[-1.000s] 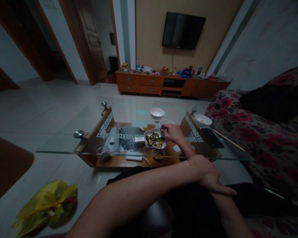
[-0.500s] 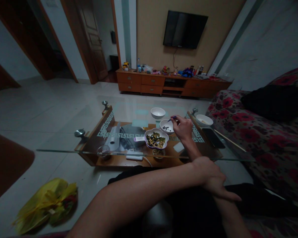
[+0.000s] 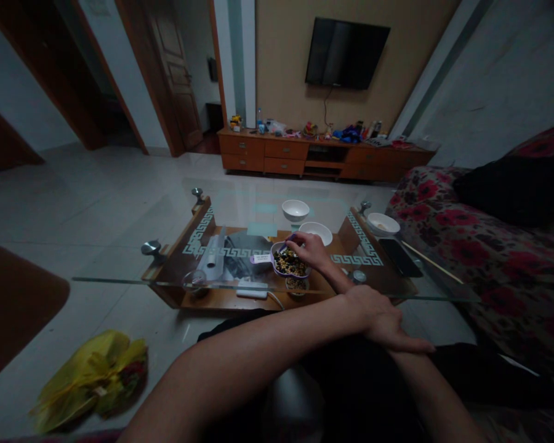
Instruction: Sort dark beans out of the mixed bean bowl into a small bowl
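Note:
My right hand (image 3: 310, 249) is closed in a pinch on a slim purple tool (image 3: 290, 238), whose exact kind is too small to make out. Its tip points down into a white, purple-rimmed flower-shaped dish (image 3: 273, 257), over a mix of green, yellowish and dark beans (image 3: 290, 263). Draped across my right forearm, my left hand (image 3: 379, 320) lies flat with its fingers stretched and holds nothing. Just behind my right hand stands a white bowl (image 3: 321, 229); the hand hides part of it. Farther back is a second white bowl (image 3: 295, 210).
The glass table top (image 3: 120, 264) has a protruding front edge. A third white bowl (image 3: 383, 224), a dark phone-like slab (image 3: 399, 257) and a thin stick (image 3: 434, 263) are on the right. On the lower shelf lies a white power strip (image 3: 252, 290). A yellow bag (image 3: 87, 375) rests on the floor.
My right hand has moved left and nearer, from the white bowl with dark beans to the flower-shaped dish, the purple tool still in it. My left hand has shifted slightly left along with the forearm.

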`<move>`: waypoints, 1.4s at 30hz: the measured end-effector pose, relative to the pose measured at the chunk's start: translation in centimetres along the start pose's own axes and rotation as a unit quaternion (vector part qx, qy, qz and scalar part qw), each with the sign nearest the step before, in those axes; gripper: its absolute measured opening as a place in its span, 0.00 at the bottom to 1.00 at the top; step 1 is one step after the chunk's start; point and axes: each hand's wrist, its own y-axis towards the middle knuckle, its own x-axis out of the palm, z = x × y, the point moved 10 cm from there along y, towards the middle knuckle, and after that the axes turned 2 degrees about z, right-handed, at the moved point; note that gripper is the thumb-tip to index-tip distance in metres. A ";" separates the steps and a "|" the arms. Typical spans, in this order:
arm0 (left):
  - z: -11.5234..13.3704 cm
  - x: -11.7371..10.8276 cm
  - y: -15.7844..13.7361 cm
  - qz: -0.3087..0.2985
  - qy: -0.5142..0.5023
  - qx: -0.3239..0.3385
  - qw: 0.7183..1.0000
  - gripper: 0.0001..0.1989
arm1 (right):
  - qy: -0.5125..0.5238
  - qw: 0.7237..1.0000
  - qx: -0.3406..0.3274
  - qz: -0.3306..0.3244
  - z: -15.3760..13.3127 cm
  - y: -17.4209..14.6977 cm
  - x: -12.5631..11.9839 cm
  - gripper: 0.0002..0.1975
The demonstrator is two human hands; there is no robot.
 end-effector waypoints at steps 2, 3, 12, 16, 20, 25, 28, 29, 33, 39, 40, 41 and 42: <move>-0.1 0.1 0.1 0.004 -0.005 -0.002 1.000 0.47 | -0.009 1.000 -0.009 -0.006 -0.2 0.0 0.1 0.08; -0.1 0.1 0.2 0.008 -0.008 -0.002 1.000 0.47 | -0.010 1.000 -0.014 -0.010 -0.2 0.0 0.1 0.07; 0.2 -0.2 -0.2 -0.003 0.005 0.000 1.000 0.49 | -0.002 0.998 -0.041 -0.039 -0.2 -0.1 1.0 0.10; 0.2 -0.1 -0.4 -0.017 0.000 -0.002 1.000 0.50 | 0.000 0.999 -0.045 -0.029 -0.3 -0.1 0.9 0.10; 0.2 0.1 -0.3 -0.026 -0.003 0.001 1.000 0.48 | 0.004 0.999 -0.043 -0.021 -0.5 0.0 0.6 0.10; -0.2 0.2 0.0 -0.010 -0.014 -0.007 1.000 0.50 | 0.007 0.999 -0.043 -0.029 -0.4 0.0 0.9 0.10; -0.3 0.4 0.3 0.009 -0.011 0.005 1.000 0.49 | 0.004 0.998 -0.055 -0.027 -0.3 0.0 1.3 0.10; -0.4 0.5 0.5 0.017 -0.010 0.007 1.000 0.49 | 0.004 0.998 -0.058 -0.025 -0.2 0.0 1.3 0.10; -0.8 0.6 1.0 0.039 -0.007 0.009 0.999 0.46 | -0.008 0.997 -0.068 -0.020 -0.2 0.0 1.3 0.10; -1.0 1.0 1.5 0.037 -0.001 0.002 0.999 0.44 | -0.005 0.998 -0.068 -0.001 -0.3 0.0 0.5 0.09; -1.0 1.0 1.5 0.035 0.000 0.001 0.999 0.45 | -0.002 0.998 -0.069 0.000 -0.3 0.0 0.5 0.09; -1.0 1.0 1.5 0.033 0.001 0.001 0.999 0.46 | 0.001 0.997 -0.072 -0.001 -0.3 0.0 0.5 0.09; -0.8 1.0 1.4 0.028 0.002 0.002 1.000 0.48 | 0.004 0.997 -0.075 -0.002 -0.4 0.0 0.5 0.10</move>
